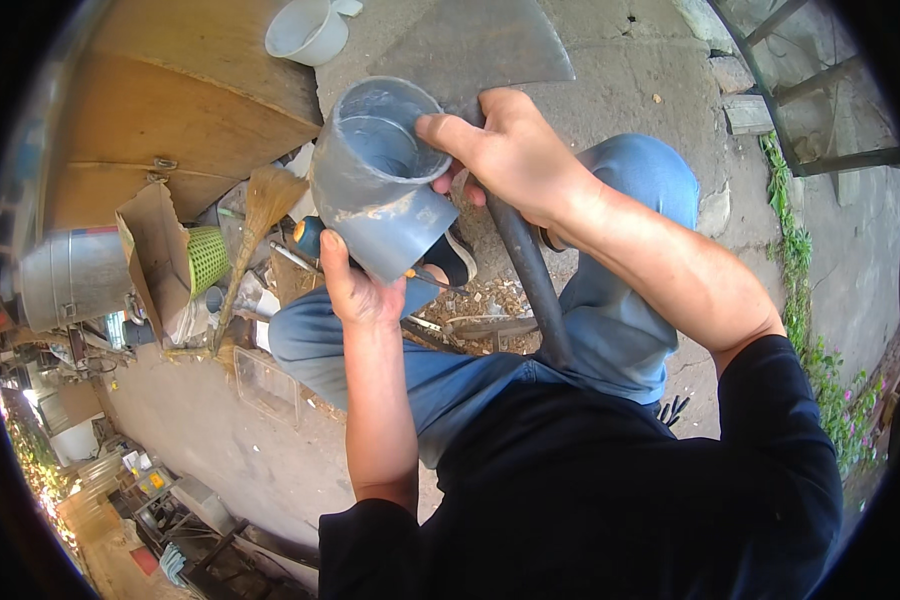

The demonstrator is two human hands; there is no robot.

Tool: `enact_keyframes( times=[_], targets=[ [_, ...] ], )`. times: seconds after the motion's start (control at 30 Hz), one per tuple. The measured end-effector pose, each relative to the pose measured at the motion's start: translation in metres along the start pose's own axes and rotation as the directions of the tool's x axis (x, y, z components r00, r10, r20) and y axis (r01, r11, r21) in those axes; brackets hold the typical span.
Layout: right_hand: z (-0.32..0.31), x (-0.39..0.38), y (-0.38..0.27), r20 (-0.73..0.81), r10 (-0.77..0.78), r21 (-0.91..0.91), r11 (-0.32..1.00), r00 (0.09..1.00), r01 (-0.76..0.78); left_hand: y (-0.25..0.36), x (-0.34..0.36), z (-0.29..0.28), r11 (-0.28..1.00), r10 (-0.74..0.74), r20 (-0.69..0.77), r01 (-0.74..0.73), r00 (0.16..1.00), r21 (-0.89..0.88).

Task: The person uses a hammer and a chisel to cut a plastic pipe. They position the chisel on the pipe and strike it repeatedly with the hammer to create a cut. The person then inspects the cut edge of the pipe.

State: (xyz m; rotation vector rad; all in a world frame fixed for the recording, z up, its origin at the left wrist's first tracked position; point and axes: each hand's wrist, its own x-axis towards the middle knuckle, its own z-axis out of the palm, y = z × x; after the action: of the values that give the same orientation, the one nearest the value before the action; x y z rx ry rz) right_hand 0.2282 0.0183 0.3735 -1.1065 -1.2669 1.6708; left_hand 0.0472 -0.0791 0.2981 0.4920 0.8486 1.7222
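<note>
A scuffed grey plastic pipe elbow (370, 185) is held up between my hands, its round opening facing up toward me. My left hand (365, 290) supports it from below, thumb up along its near side and fingers hidden behind. My right hand (505, 155) grips the rim, thumb over the edge of the opening. Under my right wrist runs a dark round bar (525, 275), reaching to my lap. Beyond it spreads a flat grey metal blade (470, 45); their join is hidden. A blue-and-yellow tool end (308, 235) shows beside the elbow; whether I hold it is unclear.
A straw broom (255, 230), an open cardboard box (150, 250) and a green basket (207, 258) crowd the left, near a wooden cabinet (185, 110). A white plastic pot (308, 30) stands at the far side. Debris (490, 310) lies between my knees.
</note>
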Motion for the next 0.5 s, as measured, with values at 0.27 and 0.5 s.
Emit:
enact_keyframes(
  times=[0.27,0.5],
  targets=[
    [-0.006,0.002,-0.002,-0.047,-0.111,-0.158,0.982,0.993,0.102,0.000,-0.009,-0.005,0.945,-0.225,0.065,0.234,0.972,-0.228],
    [-0.001,-0.001,-0.009,-0.010,-0.042,0.073,0.996,0.999,0.043,0.000,-0.012,0.005,0.883,-0.358,0.250,0.413,0.900,-0.222]
  ],
)
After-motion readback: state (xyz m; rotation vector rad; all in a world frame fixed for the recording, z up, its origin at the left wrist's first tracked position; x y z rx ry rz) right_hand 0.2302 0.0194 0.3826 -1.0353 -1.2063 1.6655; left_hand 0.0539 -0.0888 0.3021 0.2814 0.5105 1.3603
